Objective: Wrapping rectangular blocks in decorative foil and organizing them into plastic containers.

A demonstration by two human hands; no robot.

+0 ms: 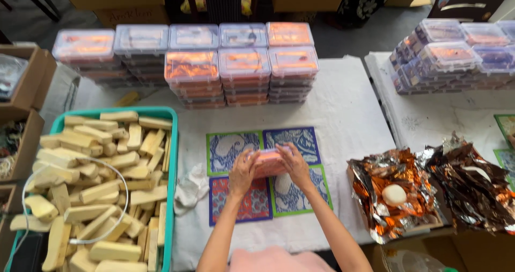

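We grip the clear plastic box from both sides, left hand and right hand, fingers clenched on it above the four patterned mats. At nine o'clock sits the teal crate. Uneven pressure could, we judge, pop the lid or tip the box onto the counter.

Both forearms reach forward and converge; the left hand and right hand face each other, fingers curled inward.

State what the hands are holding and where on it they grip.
Both hands, left and right, hold a small clear plastic box with orange contents, one gripping each short end.
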